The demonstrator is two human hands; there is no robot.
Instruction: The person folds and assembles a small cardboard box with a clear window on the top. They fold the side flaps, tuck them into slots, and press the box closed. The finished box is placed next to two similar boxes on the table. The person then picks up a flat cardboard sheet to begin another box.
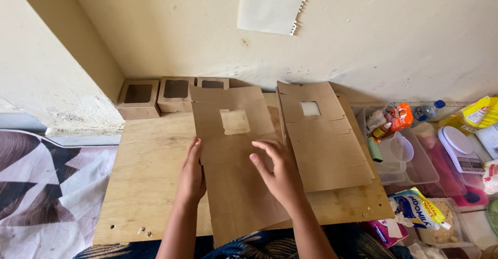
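A flat brown cardboard box blank (236, 150) with a square window lies unfolded on a wooden board (145, 181). My left hand (192, 173) rests along its left edge, fingers together and pointing up. On the middle of the blank lies my right hand (277, 171), fingers spread, pressing down. A stack of more flat blanks (324, 139) with windows leans to the right of it. Three folded brown window boxes (174, 94) stand in a row against the wall at the back left.
A clear plastic tub (415, 160) with containers, snack packets (420, 209), a bottle (428, 111) and a small kitchen scale (459, 150) crowd the right side. A patterned cloth (46, 186) lies at left. A paper sheet (272, 4) hangs on the wall.
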